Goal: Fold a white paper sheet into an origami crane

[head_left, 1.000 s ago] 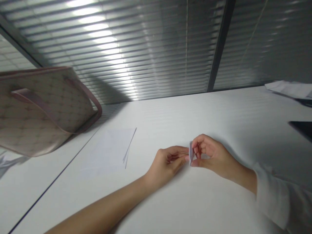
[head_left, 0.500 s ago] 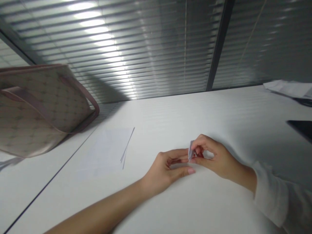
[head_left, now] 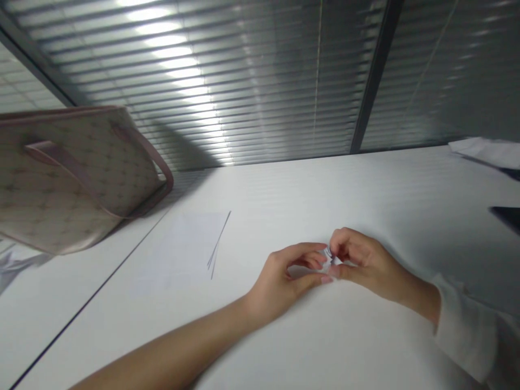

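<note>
Between my two hands is a small folded piece of white paper (head_left: 328, 260), partly hidden by the fingers. My left hand (head_left: 290, 273) has its thumb and fingers curled around the paper's left side. From the right, my right hand (head_left: 359, 260) pinches the same paper between thumb and fingertips. Both hands meet just above the white table (head_left: 317, 346). To the left of my left hand, several flat sheets of white paper (head_left: 182, 244) lie on the table, their right edges slightly fanned.
A patterned handbag with pink handles (head_left: 77, 184) stands at the left. Crumpled paper (head_left: 20, 262) lies below it. A dark table seam (head_left: 97, 292) runs diagonally. At the right are white papers (head_left: 487, 150) and a dark flat object (head_left: 507, 215). Blinds (head_left: 264, 81) line the back.
The paper, upright and flat-looking before, is now turned and partly opened between the fingers. My left thumb has come up against it. The whole view has shifted slightly.
</note>
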{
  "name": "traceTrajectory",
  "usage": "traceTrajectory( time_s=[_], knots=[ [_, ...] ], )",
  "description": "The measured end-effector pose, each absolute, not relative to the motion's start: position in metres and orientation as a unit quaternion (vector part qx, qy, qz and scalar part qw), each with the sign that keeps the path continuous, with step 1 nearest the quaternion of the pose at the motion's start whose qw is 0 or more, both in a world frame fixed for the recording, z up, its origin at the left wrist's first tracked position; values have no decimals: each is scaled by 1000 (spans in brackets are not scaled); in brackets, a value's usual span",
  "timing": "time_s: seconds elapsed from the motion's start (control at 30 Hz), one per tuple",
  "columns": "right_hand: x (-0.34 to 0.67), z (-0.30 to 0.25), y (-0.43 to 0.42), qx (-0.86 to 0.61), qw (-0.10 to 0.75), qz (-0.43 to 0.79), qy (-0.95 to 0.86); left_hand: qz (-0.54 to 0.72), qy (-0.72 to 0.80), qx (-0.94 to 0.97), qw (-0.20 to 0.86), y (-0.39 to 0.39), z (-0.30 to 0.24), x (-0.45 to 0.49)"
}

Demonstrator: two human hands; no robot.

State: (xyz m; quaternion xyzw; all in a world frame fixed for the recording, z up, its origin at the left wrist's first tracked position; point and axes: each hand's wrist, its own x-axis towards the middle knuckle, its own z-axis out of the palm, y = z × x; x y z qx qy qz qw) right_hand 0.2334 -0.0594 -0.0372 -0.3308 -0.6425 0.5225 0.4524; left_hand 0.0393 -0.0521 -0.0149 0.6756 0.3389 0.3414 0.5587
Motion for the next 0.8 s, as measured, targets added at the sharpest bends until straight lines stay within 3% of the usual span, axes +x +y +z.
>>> traceTrajectory(
  time_s=[0.2, 0.6, 0.8],
  knots=[
    [237, -33, -62, -288, 428, 573, -637, 369, 313, 651, 585, -51, -17, 38],
    [227, -43, -68, -375, 454, 364, -721, 386, 326, 607, 614, -55, -17, 43],
    [230, -43, -68, -387, 462, 363, -711, 388, 330, 570, 644, -55, -16, 41]
  ],
)
